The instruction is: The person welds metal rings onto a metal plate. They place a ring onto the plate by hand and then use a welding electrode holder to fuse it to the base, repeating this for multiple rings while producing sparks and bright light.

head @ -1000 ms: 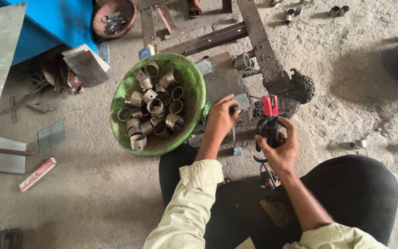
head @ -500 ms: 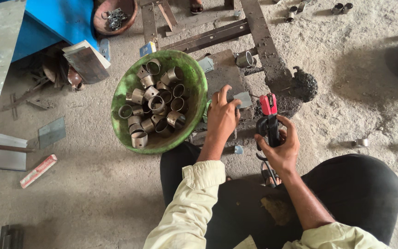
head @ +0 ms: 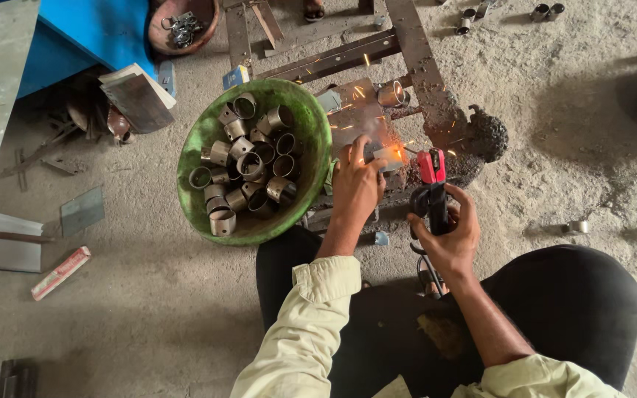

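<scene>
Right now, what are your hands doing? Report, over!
Left hand presses a small metal piece on the steel plate. Right hand grips red-tipped welding holder; sparks flying. Green bowl of metal rings close beside left hand.

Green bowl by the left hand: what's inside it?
The green bowl holds a pile of short metal tube rings, heaped in layers. The upper ones cover whatever lies beneath, so the bowl's bottom cannot be seen.

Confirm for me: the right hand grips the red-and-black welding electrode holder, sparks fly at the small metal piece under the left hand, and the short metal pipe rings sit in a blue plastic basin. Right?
Not quite. The round plastic basin holding the short metal pipe rings is green, not blue, as the head view shows. The rest stands: the right hand grips the red-and-black welding electrode holder, and sparks fly at the small metal piece under the left hand.
</scene>
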